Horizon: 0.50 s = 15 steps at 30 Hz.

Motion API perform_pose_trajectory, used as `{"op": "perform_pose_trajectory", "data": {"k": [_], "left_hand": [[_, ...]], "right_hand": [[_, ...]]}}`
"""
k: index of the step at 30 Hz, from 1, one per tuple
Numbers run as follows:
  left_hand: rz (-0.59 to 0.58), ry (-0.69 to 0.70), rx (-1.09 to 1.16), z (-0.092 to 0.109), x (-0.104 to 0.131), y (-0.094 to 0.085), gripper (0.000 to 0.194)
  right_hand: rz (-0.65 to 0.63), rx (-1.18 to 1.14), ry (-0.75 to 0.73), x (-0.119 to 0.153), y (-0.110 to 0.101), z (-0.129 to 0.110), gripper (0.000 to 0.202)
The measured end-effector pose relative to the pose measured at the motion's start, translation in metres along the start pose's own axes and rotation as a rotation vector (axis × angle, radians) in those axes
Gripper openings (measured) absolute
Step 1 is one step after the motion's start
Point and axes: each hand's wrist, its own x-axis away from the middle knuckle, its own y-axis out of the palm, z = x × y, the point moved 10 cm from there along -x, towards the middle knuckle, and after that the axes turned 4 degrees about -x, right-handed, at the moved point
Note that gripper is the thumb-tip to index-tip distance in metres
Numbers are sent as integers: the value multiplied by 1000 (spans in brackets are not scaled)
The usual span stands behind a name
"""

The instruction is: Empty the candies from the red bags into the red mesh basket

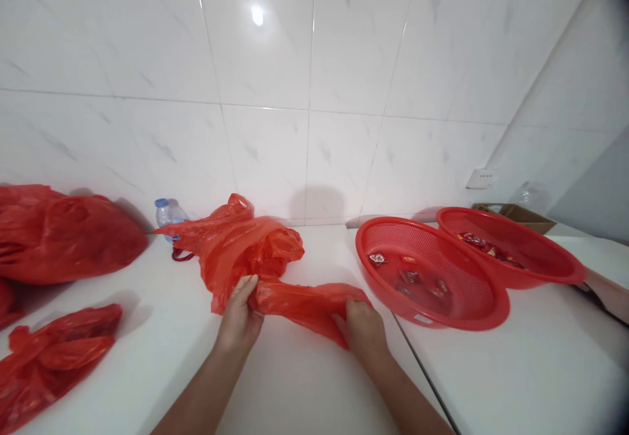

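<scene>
A red plastic bag (302, 301) is stretched sideways between my two hands, just above the white table. My left hand (240, 320) pinches its left end, thumb on top. At its right end my right hand (364, 330) is closed round the plastic. Right behind my left hand lies a crumpled heap of red plastic bags (246, 242); whether the held bag is joined to it I cannot tell. To the right of my right hand stands a red colander (472, 291) with several small wrapped snacks (410, 278) in its bottom.
A second red basin (545, 255) with wrapped snacks and a brown box (528, 217) are at the back right. On the left lie a full red bag (73, 238) and another red bag (59, 356). A bottle (170, 212) stands by the tiled wall.
</scene>
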Motion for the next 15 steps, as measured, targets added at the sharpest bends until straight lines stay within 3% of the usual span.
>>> {"op": "perform_pose_trajectory", "data": {"k": [2,4,6,8,9,10,12,13,14,15], "left_hand": [[0,65,-106,18,4,4,22],[63,247,-320,46,20,9,19],[122,551,-569,78,54,24,19],[18,812,-759,92,97,55,20],[-143,871,-838,85,116,77,16],[-355,837,-914,67,130,97,15],[-847,671,-1044,12,158,130,20],[-1042,577,-1118,-16,168,137,24],[-1156,509,-1209,-38,170,138,28],[-1178,468,-1325,-54,163,135,31]], "right_hand": [[40,-12,-62,-1,-3,-4,37],[61,6,-75,-2,-2,-5,43],[68,30,-65,-2,3,-6,47],[75,41,-75,-2,7,-10,51],[79,43,-86,-2,8,-12,52],[83,44,-98,-1,9,-13,53],[87,51,-120,0,11,-16,53],[76,51,-134,1,12,-17,53],[51,46,-157,2,14,-19,53],[13,34,-185,3,16,-21,53]]}}
